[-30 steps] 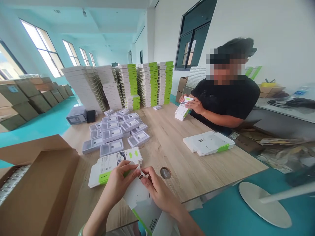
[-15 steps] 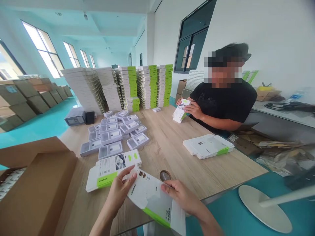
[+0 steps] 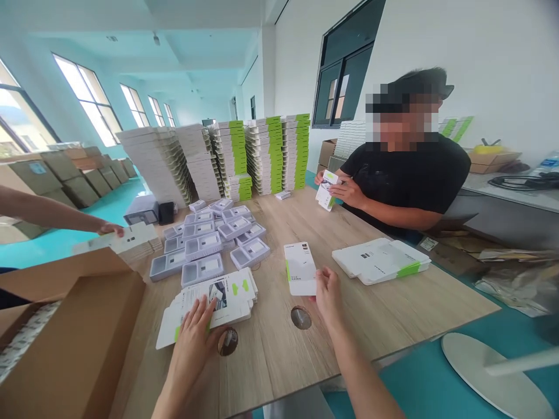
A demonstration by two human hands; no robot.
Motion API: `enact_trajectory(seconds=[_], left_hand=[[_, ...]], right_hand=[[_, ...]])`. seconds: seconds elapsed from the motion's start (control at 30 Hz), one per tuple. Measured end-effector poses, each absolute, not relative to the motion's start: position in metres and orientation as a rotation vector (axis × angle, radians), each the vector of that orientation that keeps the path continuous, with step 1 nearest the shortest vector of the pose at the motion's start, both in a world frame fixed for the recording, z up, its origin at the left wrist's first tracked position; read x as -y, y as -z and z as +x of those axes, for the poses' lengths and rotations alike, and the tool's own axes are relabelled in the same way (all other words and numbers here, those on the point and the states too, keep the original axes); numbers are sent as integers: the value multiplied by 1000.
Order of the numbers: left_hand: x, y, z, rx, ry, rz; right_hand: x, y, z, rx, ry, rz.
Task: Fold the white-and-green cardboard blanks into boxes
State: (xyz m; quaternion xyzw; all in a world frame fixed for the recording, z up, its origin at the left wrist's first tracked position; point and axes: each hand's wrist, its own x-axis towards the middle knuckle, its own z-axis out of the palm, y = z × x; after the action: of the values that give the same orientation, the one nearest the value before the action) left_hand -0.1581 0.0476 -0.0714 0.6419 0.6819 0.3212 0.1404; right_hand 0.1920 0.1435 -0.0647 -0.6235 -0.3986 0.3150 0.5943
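Observation:
My left hand [image 3: 195, 326] lies with fingers stretched out on a pile of flat printed cartons [image 3: 233, 299], white with green patches. In my right hand [image 3: 328, 288], thumb and fingers pinch the near right corner of a white box [image 3: 301, 265] with a green side edge, held just over or on the table; which, I cannot tell. Beyond the carton pile are several clear plastic trays [image 3: 203, 247], loosely heaped. Two round holes in the tabletop, a right one [image 3: 301, 318] and a left one [image 3: 227, 341], sit between my hands.
A co-worker [image 3: 393, 174] across the table holds a white carton [image 3: 326, 189]. Flat cartons [image 3: 379, 262] lie at the right. Tall box stacks [image 3: 262, 157] stand behind. An open cardboard box [image 3: 100, 314] is at left, where another person's hand [image 3: 111, 228] touches flat cartons [image 3: 142, 241].
My left hand has let go of the white carton and moved onto the flat pile. My right hand has carried it forward, now box-shaped. Another person's arm has come in at left with flat cartons.

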Motion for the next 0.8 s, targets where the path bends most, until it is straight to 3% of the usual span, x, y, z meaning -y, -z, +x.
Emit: enact_trajectory(seconds=[0.17, 0.37, 0.5, 0.63, 0.8], left_hand=[[-43, 77, -187, -1918, -771, 1934], [-41, 66, -190, -1920, -824, 1934], [-29, 34, -171, -2024, -1259, 1767], [-18, 0, -149, -2215, -1549, 1192], [-19, -10, -120, -1580, -1653, 719]], right_hand=[[-140, 71, 192, 939, -860, -1563], [-143, 74, 190, 979, -889, -1585], [-148, 81, 192, 1020, -812, -1544], [-149, 83, 191, 1143, -686, -1423], [-144, 69, 180, 1245, -522, -1320]])
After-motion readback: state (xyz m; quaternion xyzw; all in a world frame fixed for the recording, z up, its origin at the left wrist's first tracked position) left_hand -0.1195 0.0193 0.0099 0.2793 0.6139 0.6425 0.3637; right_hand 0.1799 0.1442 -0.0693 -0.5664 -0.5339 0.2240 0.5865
